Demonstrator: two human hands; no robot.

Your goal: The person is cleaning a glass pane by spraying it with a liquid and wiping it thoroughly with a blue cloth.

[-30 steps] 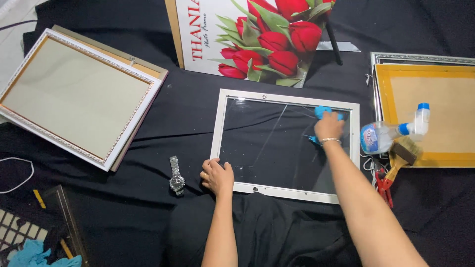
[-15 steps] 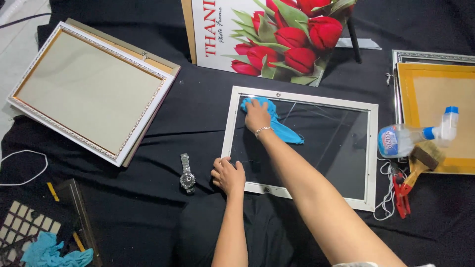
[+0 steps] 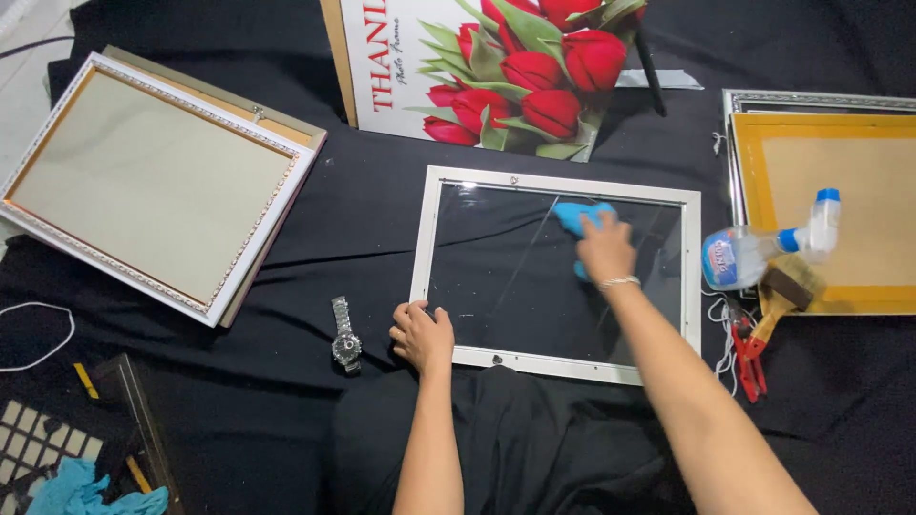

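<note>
Surface: a black cloth (image 3: 363, 210) is spread wide and carries everything seen; a strip of pale floor shows at the top left corner.

Centre: a white rectangular picture frame with a clear glass pane (image 3: 556, 273) is laid flat in the middle of the cloth, near its front edge.

Right hand: the right hand (image 3: 605, 250) is pressed palm-down on a small bright blue cleaning cloth (image 3: 578, 216) on the upper middle of the glass; the fingers are curled over the blue cloth, holding it against the pane.

Left hand: the left hand (image 3: 421, 336) is closed loosely over the frame's lower left corner, pinning it down.

Progress: wiping is judged to be under way. Specks are seen near the pane's lower left and along its bottom edge, so that part is judged not yet clean.

Around: a silver metal wristwatch (image 3: 343, 336) lies just beside the left hand. A clear plastic spray bottle with blue nozzle (image 3: 759, 250) lies on its side toward the right edge, partly over a yellow-bordered brown backing board (image 3: 840, 215), with a wooden-handled paintbrush (image 3: 780, 290) below it. A large white frame with beaded trim (image 3: 153, 186) lies at the left; a red tulip print (image 3: 491, 72) stands at the back.

Hidden: most of the blue cloth is covered by the hand. The print and the board are cut off by the picture edges. How streak-free the glass is cannot be told through the reflections.
</note>
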